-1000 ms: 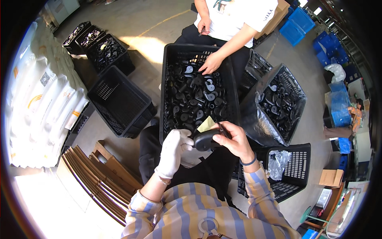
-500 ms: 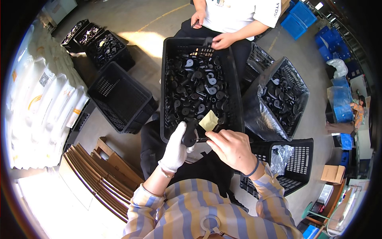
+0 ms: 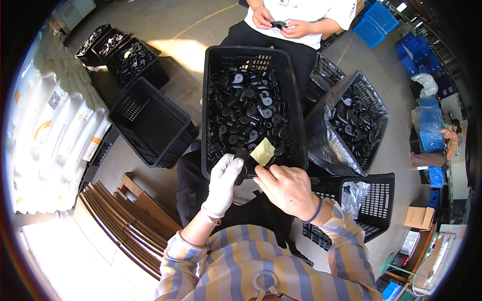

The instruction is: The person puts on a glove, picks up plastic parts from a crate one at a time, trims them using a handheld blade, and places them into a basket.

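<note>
Clock: centred on the working hands, 12 straight ahead.
Left hand: (image 3: pixel 222 183) white glove on, fingers clenched around a black part (image 3: pixel 241 154), which juts up past thumb and fingertips.
Right hand: (image 3: pixel 289 190) bare, fingers bunched in a pinch on a thin dark tool (image 3: pixel 249 176), which points toward 9; whether its tip touches the part, cannot tell. Dark wristband (image 3: pixel 316 211) behind the hand.
Black part: gripped, just off the near end of the big black crate (image 3: pixel 205 100), which stretches away at 12.
Crate load: heaped loose parts (image 3: pixel 246 108), dark, a few with grey round faces catching light.
Yellow slip: (image 3: pixel 262 152) at the crate's near end, over the parts, just beyond the right fingers, near 12.
Co-worker: (image 3: pixel 306 11) at 12, white top, past the crate's far end, fingering a small dark piece (image 3: pixel 278 24).
At 2: plastic-lined crate (image 3: pixel 327 145), similar dark parts inside.
Between 3 and 4: tilted black crate (image 3: pixel 377 203), crumpled clear plastic (image 3: pixel 353 195) in it.
Between 8 and 9: flattened cardboard (image 3: pixel 120 226), stacked on edge.
Between 9 and 10: white sacks (image 3: pixel 65 130), piled high.
At 10: another black crate (image 3: pixel 155 120) on the floor.
</note>
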{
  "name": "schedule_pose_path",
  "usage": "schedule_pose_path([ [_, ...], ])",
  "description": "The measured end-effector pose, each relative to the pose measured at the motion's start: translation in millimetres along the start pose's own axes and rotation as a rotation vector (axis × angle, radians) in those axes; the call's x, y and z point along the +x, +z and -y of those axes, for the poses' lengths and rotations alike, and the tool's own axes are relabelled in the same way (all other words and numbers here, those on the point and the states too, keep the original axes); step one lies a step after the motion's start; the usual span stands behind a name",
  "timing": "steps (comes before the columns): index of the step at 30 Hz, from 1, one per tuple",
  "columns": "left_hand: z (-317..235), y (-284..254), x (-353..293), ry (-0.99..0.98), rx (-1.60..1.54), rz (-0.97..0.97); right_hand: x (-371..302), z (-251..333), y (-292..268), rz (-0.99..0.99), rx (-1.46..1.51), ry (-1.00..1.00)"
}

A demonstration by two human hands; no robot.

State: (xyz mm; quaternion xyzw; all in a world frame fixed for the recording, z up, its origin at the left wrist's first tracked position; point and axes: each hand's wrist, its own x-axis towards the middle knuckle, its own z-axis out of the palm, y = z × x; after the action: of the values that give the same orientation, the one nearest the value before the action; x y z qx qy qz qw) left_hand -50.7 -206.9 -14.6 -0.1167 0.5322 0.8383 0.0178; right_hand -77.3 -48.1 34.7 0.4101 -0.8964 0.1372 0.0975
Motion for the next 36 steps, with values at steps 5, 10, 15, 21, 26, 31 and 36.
schedule_pose_path([
  [5,0,-1,0,-0.005,0.085,0.015,4,4,0,-0.019,-0.053,-0.027],
  [10,-2,0,-2,0.053,0.359,-0.020,9,-1,-5,0.174,0.084,0.061],
  [15,-3,3,-2,0.447,0.784,-0.023,10,-27,8,0.382,0.435,0.222],
  [21,-13,-2,5,0.839,0.999,0.235,3,-54,32,0.870,1.344,0.560],
  [26,-33,-6,10,1.005,1.288,0.645,-8,-48,39,1.195,2.006,0.691],
  [31,-26,-6,3,0.774,0.826,0.262,-11,-37,33,1.013,1.944,0.722],
  [36,3,-19,4,-0.343,-0.612,0.335,-3,-36,16,0.274,1.359,0.613],
])
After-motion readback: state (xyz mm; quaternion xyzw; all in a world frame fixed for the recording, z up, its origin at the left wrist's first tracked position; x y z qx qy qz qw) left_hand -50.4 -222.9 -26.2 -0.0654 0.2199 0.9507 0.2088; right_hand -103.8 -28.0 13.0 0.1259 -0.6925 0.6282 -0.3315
